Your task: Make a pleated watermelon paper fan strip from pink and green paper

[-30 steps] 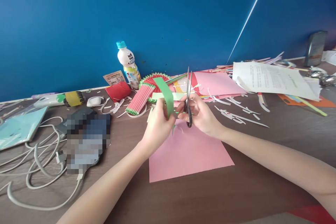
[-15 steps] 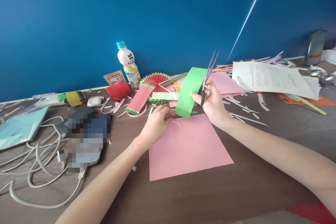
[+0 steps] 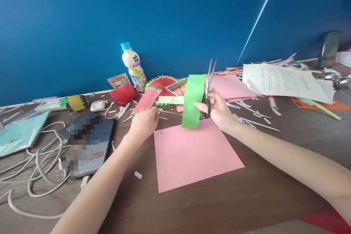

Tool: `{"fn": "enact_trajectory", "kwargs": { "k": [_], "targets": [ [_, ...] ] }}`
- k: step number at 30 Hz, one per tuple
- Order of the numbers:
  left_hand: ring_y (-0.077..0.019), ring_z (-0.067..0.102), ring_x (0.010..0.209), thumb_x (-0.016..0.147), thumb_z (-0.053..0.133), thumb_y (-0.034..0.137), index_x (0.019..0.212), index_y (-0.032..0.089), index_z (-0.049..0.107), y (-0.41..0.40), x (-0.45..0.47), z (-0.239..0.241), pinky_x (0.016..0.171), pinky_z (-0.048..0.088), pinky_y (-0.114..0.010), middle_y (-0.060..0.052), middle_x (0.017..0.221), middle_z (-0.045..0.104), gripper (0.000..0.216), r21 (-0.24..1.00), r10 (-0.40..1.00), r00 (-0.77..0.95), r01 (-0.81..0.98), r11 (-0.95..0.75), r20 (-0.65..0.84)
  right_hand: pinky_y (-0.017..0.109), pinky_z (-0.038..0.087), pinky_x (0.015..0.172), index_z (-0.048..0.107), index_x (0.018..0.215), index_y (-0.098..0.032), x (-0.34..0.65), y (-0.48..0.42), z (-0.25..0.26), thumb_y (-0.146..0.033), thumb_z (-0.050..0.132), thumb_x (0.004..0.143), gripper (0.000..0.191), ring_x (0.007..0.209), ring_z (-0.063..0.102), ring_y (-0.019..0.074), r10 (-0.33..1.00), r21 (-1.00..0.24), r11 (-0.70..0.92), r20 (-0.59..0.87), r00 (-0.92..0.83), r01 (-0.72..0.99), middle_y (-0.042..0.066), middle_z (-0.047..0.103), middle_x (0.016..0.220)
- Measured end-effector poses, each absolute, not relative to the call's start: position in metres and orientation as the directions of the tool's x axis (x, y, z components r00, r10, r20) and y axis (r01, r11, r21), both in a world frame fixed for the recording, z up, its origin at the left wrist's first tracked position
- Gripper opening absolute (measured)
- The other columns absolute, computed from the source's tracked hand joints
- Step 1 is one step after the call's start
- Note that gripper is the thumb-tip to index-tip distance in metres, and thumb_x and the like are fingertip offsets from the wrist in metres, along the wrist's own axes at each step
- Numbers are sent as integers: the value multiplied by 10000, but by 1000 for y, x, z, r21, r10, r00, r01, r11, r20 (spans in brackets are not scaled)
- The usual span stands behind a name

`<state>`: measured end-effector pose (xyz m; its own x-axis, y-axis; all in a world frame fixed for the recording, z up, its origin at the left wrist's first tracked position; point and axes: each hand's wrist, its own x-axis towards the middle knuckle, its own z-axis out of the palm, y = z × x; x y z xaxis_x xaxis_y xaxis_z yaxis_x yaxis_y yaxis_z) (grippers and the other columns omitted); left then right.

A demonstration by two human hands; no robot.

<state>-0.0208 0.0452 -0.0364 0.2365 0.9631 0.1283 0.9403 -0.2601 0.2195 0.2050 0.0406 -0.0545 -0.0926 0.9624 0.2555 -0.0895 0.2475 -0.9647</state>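
My right hand (image 3: 218, 110) grips a pair of scissors (image 3: 208, 87), blades pointing up, and pinches a green paper strip (image 3: 193, 100) against them with the thumb. The strip hangs upright over the far edge of a pink paper sheet (image 3: 194, 155) lying on the brown table (image 3: 246, 197). My left hand (image 3: 143, 123) hovers low to the left of the pink sheet with its fingers curled; what they hold, if anything, is hidden. Just beyond it lie a folded red-and-green paper fan (image 3: 146, 101) and a pale green strip (image 3: 170, 99).
A drink bottle (image 3: 132, 66) stands against the blue wall. A phone (image 3: 87, 142), white cables (image 3: 35, 168) and a light blue sheet (image 3: 19, 133) lie at left. Pink sheets (image 3: 229, 86), printed papers (image 3: 285, 82) and several paper offcuts (image 3: 252, 120) cover the right side.
My left hand let go of the green strip and moved left toward the folded fan. My right hand now carries both scissors and strip, and the strip has turned upright.
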Motion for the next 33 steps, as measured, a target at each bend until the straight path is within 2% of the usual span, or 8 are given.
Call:
{"fn": "enact_trajectory", "kwargs": {
  "k": [3, 5, 7, 10, 12, 17, 24, 33],
  "targets": [
    [-279, 592, 815, 729, 410, 88, 682, 184, 602, 46, -28, -29, 718, 439, -374, -104, 783, 649, 219, 161, 974, 189, 965, -208, 125, 249, 457, 517, 430, 927, -243, 202, 37, -54, -259, 674, 673, 352, 629, 543, 116, 959, -981, 177, 190, -211, -77, -32, 557, 799],
    [-296, 579, 919, 749, 401, 101, 736, 174, 636, 46, -27, -26, 818, 422, -415, -119, 910, 660, 246, 205, 972, 188, 955, -215, 142, 240, 444, 519, 453, 941, -235, 199, 34, -55, -240, 666, 681, 335, 624, 533, 111, 943, -984, 160, 175, -283, -74, -34, 557, 770],
    [-281, 566, 1001, 793, 406, 158, 832, 172, 649, 44, -21, -24, 893, 406, -417, -109, 1022, 653, 246, 426, 975, 188, 877, -222, 123, 243, 447, 561, 472, 935, -227, 196, 32, -56, -219, 660, 691, 308, 678, 549, 118, 920, -982, 169, 190, -344, -90, -24, 575, 806],
    [-237, 609, 964, 850, 435, 395, 983, 176, 622, 38, -6, -27, 850, 470, -374, -88, 1041, 664, 317, 889, 937, 337, 450, -78, -88, 258, 456, 627, 474, 904, -226, 194, 28, -57, -197, 667, 696, 285, 733, 562, 129, 884, -981, 155, 192, -426, -119, -25, 578, 810],
    [-222, 645, 879, 806, 522, 470, 1043, 162, 598, 33, 4, -30, 806, 499, -366, -95, 1017, 672, 396, 981, 857, 496, 187, 52, -140, 257, 448, 611, 465, 884, -227, 192, 25, -56, -196, 676, 695, 285, 692, 551, 124, 871, -986, 130, 165, -463, -108, -40, 552, 744],
    [-208, 661, 764, 643, 737, 327, 931, 140, 607, 27, 14, -33, 694, 529, -331, -73, 887, 697, 367, 989, 924, 352, 75, 130, -148, 227, 410, 510, 449, 891, -217, 190, 18, -49, -273, 683, 712, 299, 586, 514, 96, 874, -995, 93, 97, -476, -31, -53, 493, 696],
    [-172, 661, 766, 655, 705, 251, 916, 141, 624, 39, -2, -25, 671, 542, -280, -57, 918, 694, 294, 969, 986, -139, -215, -123, 94, 235, 407, 539, 437, 819, -193, 189, 8, -44, -414, 519, 843, 237, 597, 515, 98, 863, -979, 76, -30, -504, 189, -25, 496, 689],
    [-143, 667, 721, 717, 654, 191, 836, 170, 583, 46, -13, -21, 643, 552, -252, -37, 886, 696, 140, 936, 967, -250, -328, -128, 45, 245, 364, 533, 433, 860, -205, 189, 3, -54, -442, 517, 831, 253, 611, 448, 106, 824, -971, 102, -38, -565, 215, -27, 420, 701]
  ]
}}
